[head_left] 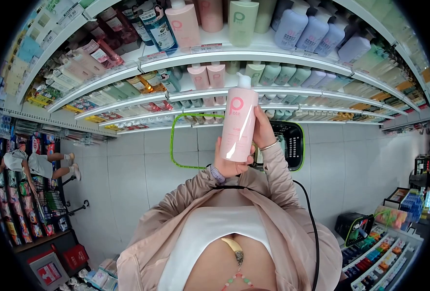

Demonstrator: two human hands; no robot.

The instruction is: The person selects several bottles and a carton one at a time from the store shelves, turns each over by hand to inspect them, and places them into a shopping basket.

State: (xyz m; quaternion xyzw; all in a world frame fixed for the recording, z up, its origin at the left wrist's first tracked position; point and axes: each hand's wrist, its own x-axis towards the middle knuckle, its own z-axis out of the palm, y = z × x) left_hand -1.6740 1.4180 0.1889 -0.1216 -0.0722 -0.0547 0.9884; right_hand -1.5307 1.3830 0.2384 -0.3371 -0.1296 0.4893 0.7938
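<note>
Both arms raised, the left hand (229,165) and right hand (263,128) seemingly clamp fingers around the pink bottle (238,123).

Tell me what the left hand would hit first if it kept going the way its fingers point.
The left hand, holding the pink bottle, points toward the shelves. It would probably meet the pink bottles on the shelf first, though depth is unclear.

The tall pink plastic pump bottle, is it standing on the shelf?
No, both hands hold the tall pink plastic pump bottle up in front of the shelves.
</note>
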